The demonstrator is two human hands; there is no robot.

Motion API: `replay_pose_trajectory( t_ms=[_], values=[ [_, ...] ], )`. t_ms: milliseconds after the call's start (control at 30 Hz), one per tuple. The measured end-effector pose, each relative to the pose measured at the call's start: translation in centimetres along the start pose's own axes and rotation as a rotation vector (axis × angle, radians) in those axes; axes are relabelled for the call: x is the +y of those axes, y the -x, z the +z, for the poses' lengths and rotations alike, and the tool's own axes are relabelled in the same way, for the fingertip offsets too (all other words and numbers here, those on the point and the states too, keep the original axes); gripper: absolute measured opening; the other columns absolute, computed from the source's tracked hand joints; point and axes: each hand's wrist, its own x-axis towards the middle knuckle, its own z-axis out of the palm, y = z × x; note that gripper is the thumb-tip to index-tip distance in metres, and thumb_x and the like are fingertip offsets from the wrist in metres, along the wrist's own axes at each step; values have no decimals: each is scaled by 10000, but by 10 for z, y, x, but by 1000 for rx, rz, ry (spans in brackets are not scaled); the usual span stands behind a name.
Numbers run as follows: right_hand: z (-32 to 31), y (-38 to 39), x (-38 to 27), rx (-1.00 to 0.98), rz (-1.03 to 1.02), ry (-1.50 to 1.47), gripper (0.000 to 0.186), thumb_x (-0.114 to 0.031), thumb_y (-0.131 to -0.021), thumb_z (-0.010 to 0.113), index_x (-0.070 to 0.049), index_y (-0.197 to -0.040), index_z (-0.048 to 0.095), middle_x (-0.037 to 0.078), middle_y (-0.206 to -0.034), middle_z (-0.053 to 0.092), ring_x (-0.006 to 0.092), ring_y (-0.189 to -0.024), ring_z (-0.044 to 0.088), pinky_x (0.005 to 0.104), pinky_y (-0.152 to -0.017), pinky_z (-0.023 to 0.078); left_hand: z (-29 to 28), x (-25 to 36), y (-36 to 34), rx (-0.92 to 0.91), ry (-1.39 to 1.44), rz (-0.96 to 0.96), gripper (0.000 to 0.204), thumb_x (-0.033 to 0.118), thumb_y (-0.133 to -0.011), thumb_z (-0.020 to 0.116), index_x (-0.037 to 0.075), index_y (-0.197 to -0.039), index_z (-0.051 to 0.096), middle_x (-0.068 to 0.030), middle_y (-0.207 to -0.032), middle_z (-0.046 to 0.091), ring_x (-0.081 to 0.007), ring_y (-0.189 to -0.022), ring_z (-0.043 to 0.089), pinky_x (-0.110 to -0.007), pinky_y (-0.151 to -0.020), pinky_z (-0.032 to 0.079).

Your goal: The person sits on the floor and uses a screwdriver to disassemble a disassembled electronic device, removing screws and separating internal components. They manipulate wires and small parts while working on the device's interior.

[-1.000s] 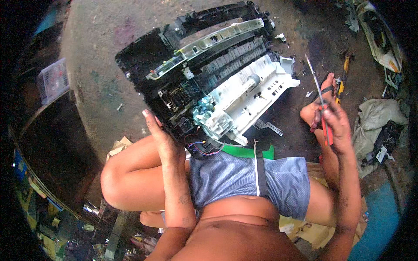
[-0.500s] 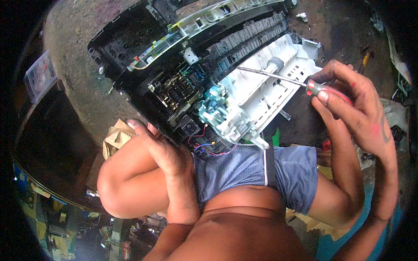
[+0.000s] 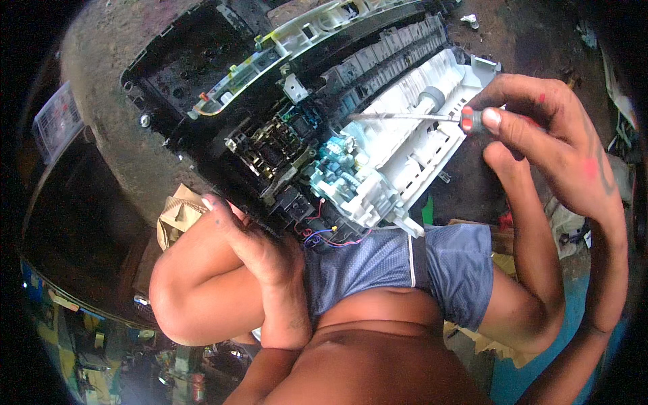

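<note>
An opened printer body [image 3: 202, 81], black and ink-stained, lies tilted across my lap. My left hand [image 3: 253, 246] grips its near left edge, with the fingers partly hidden under the frame. In my right hand [image 3: 553, 128] is a screwdriver [image 3: 418, 117] with a red and grey handle. Its shaft points left over a white plastic tray part [image 3: 412, 135], and the tip is near the dark middle of the printer. Blue-stained white gears [image 3: 344, 169] sit at the near end, beside loose red and blue wires [image 3: 320, 233]. A metal mechanism [image 3: 270, 145] shows left of the gears.
A folded brown cardboard piece [image 3: 179, 209] lies by my left knee. A clear plastic crate [image 3: 57, 121] stands at far left. A small white part [image 3: 470, 21] lies on the dark ground beyond the printer. Scattered scrap [image 3: 135, 364] fills the lower left.
The screwdriver has moved slightly left and levelled out, its tip now farther left over the printer. The printer has shifted a little in my left hand's grip.
</note>
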Motion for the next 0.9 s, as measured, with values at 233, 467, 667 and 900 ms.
replay_pose_trajectory(
  t_ms=[233, 467, 667, 900],
  values=[
    [16, 9, 0, 146, -348, 340, 255, -193, -954, 661, -20, -1141, 655, 63, -1003, 664, 110, -915, 609, 263, -789, 489, 3, 3, 5, -31, 8, 52, 659, 578, -1030, 373, 62, -1427, 472, -85, -1356, 583, -251, -1211, 561, -408, -1066, 415],
    [17, 4, -13, 28, 48, 62, 277, -243, -964, 645, -19, -1126, 651, 50, -972, 667, 97, -890, 604, 260, -762, 481, 3, 5, 6, -84, -13, 60, 659, 566, -1037, 361, 61, -1452, 447, -91, -1388, 560, -252, -1252, 531, -413, -1099, 380],
    [12, -2, -22, -146, 354, -315, 294, -292, -961, 639, -30, -1092, 659, 17, -900, 655, 75, -837, 587, 237, -702, 457, 2, 6, 6, -114, -6, 45, 659, 560, -1036, 380, 68, -1472, 418, -91, -1420, 531, -260, -1271, 515, -415, -1117, 360],
    [33, 0, -21, -35, 20, -8, 306, -277, -922, 685, -44, -1115, 637, 13, -836, 651, 138, -773, 625, 269, -641, 464, -3, -4, 2, -49, -88, 44, 732, 626, -1012, 376, 74, -1493, 385, -104, -1483, 462, -280, -1328, 455, -427, -1146, 324]
  ],
)
